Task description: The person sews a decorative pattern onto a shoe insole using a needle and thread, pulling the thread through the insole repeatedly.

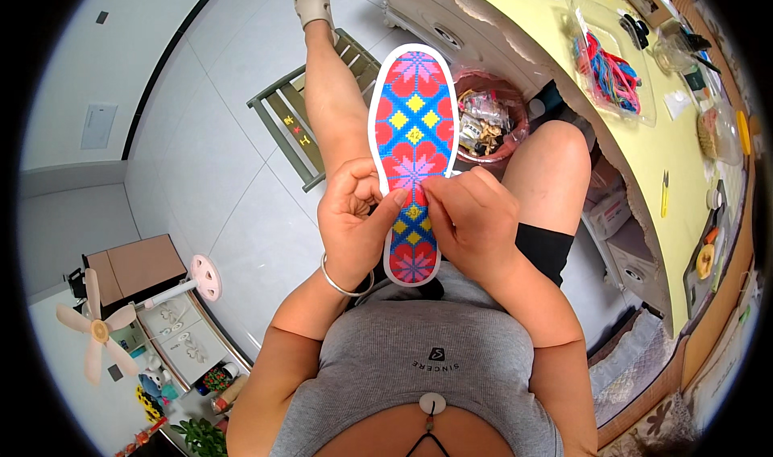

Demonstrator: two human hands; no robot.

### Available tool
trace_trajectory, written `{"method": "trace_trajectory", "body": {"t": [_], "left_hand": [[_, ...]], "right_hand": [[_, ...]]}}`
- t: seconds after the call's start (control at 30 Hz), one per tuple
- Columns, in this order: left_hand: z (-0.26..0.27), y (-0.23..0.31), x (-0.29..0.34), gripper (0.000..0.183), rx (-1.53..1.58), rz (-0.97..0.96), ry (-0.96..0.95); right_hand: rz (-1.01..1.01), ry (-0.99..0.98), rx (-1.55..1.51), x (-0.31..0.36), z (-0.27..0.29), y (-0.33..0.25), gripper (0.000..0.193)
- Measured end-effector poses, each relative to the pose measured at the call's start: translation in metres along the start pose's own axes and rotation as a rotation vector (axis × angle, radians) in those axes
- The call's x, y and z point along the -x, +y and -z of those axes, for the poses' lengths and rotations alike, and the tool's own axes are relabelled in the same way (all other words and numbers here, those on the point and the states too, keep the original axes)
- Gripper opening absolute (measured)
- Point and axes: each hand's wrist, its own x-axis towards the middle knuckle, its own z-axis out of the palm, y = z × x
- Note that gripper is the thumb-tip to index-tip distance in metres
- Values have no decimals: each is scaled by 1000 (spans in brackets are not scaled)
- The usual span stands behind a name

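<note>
An embroidered insole (415, 119) with a white rim stands upright before me, its face patterned in red, blue, yellow and pink. My left hand (354, 211) grips its left edge, thumb lying on the patterned face and fingers curled behind. On the other edge is my right hand (473, 219), its thumb and fingertips pinched together against the pattern near the middle. Whether a needle or thread is in that pinch is too small to make out. The narrow heel end points down toward my lap.
A pink-lined waste bin (515, 139) with wrappers stands beyond my right knee. Along the right runs a yellow-topped table (555, 22) bearing a clear tray of coloured threads (608, 74) and a yellow cutter (665, 193). A green folding stool (282, 123) is under my outstretched leg; a fan (98, 328) stands left.
</note>
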Motion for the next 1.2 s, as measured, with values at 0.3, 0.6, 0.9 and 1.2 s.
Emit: {"method": "trace_trajectory", "body": {"t": [0.3, 0.6, 0.9, 1.2], "left_hand": [[-3, -2, 3, 30, -138, -77, 32], [0, -20, 5, 27, -605, -497, 103], [0, -19, 5, 26, -531, -382, 38], [-6, 4, 0, 32, 243, 54, -88]], "right_hand": [[-6, -21, 22, -1, 2, -3, 15], [-92, -122, -47, -4, -3, -8, 12], [-192, -62, -131, 0, -6, -6, 21], [-1101, -63, -1137, 0, 5, 33, 8]]}}
